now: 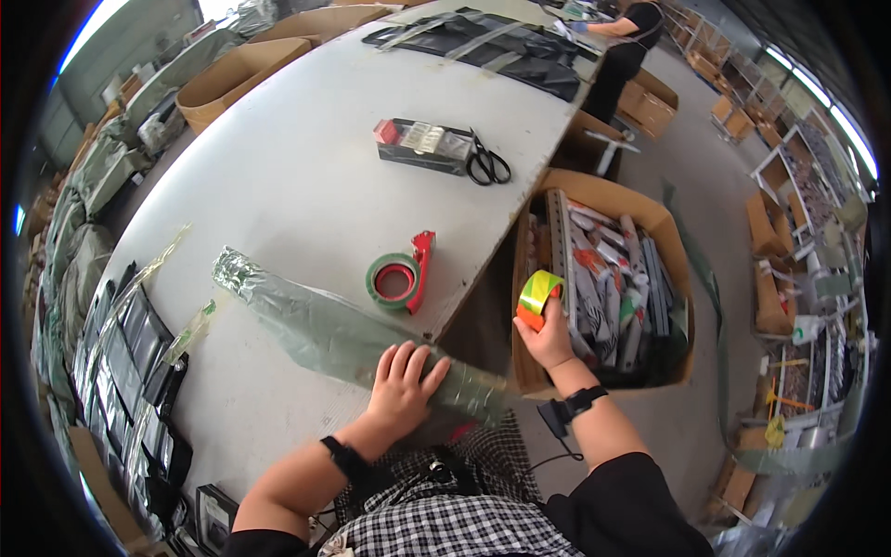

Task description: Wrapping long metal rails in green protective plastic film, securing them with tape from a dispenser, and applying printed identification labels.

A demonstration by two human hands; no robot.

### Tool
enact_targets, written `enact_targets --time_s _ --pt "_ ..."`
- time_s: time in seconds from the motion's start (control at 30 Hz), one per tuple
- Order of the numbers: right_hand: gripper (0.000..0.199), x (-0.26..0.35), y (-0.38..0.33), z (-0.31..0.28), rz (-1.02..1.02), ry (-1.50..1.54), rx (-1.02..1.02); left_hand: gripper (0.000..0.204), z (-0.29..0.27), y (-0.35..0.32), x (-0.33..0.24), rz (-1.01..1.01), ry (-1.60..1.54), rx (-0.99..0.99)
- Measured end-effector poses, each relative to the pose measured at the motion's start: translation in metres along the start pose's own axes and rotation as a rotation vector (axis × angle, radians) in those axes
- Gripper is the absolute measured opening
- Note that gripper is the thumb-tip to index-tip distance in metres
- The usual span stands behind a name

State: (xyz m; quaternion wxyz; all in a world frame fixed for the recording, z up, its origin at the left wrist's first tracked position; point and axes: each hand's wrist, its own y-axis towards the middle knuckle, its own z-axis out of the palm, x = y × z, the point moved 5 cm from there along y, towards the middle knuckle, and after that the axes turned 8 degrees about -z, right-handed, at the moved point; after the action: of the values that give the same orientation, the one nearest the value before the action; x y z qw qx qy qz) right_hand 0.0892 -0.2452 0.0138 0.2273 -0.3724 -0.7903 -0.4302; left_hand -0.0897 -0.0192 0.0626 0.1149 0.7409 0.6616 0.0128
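Observation:
A long package wrapped in green plastic film (306, 311) lies slantwise across the near part of the table, its near end by my body. My left hand (401, 395) rests flat on that package, fingers stretched out. My right hand (548, 336) is raised off the table's right edge, closed around a tape roll (538, 295) in shiny yellow-green and orange. Just beyond the package, a red tape dispenser (422, 269) with a green roll lies on the table.
On the white table (278, 176) are a dark box of small items (422, 146), black scissors (487, 165) and black wrapped packages at the left (130, 371) and far end. A carton (682, 269) full of wrapped pieces stands right. Another person (631, 46) works at the far right.

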Motion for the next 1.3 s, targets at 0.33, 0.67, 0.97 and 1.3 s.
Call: enact_targets --time_s 0.33,0.67,0.97,1.3 --pt "0.053 0.0 0.213 0.09 -0.638 -0.462 0.365 0.018 0.03 0.054 -0.104 0.269 -0.117 0.502" --pt "0.041 0.094 -0.076 0.115 0.936 0.983 1.397 0.075 -0.028 -0.11 -0.037 -1.097 -0.608 -0.325" --pt "0.03 0.162 -0.107 0.156 1.335 1.148 1.548 0.043 0.018 -0.174 -0.033 -1.431 -1.754 -0.314" --pt "0.026 0.245 -0.013 0.161 0.409 0.304 2.012 0.035 -0.098 -0.455 0.044 -1.698 0.3 -0.64"
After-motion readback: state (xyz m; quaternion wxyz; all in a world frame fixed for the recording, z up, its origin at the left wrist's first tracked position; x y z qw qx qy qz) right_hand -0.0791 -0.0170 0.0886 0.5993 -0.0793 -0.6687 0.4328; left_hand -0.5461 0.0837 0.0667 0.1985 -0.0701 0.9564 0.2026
